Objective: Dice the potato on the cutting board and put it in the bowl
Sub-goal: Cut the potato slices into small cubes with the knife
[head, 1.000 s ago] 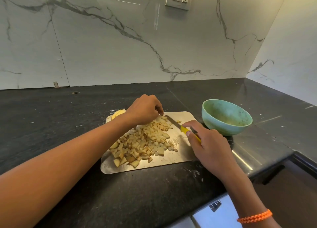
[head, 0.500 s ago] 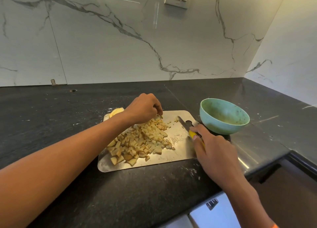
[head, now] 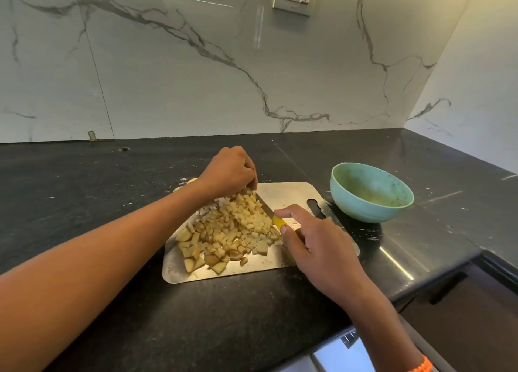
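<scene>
Nearest the camera, the right hand [head: 316,248] is wrapped round the yellow handle of the knife [head: 276,219] — half a second ago the blade sat off near the board's right edge, now it's swung back in against the pile of potato cubes [head: 232,228] on the cutting board [head: 286,192]. Left hand [head: 229,170] is curled at the far end of the pile, though I can't tell what it's pinching. Looks like gathering up — dicing seems mostly done. The green bowl [head: 371,192] sits on the desk [head: 112,181] just right of the board, no cubes in it yet.
</scene>
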`<state>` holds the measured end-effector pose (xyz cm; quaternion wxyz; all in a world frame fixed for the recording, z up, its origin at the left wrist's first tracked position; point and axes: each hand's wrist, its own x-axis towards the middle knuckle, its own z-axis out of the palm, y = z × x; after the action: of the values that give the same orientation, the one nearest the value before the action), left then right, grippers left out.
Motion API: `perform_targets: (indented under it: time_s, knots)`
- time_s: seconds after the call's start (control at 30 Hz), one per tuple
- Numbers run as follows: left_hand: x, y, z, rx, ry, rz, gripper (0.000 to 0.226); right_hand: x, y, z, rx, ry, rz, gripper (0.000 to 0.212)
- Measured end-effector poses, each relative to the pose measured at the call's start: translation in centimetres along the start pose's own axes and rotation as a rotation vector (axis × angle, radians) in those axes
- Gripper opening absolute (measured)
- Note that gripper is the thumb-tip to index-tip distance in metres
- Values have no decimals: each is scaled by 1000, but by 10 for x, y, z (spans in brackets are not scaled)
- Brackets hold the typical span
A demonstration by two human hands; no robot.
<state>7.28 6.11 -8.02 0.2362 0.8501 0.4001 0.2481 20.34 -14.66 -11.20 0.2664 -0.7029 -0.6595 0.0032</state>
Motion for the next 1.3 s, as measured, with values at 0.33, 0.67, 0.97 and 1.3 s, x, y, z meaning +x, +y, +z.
perform_targets:
  time_s: [0.33, 0.67, 0.97, 1.3]
  knots:
    - [0, -1, -45, -200, -288, 200, 23, -1, 6, -1, 296, 47, -11, 26]
    - [7, -10, -47, -29, -386, 282, 13, -3, 12, -9, 422, 87, 46, 25]
    - [7, -14, -73, -124, -487, 259, 20, 2, 13, -7, 409, 89, 65, 23]
    - [5, -23, -71, -143, -423, 241, 23, 1, 11, -7, 457, 77, 38, 24]
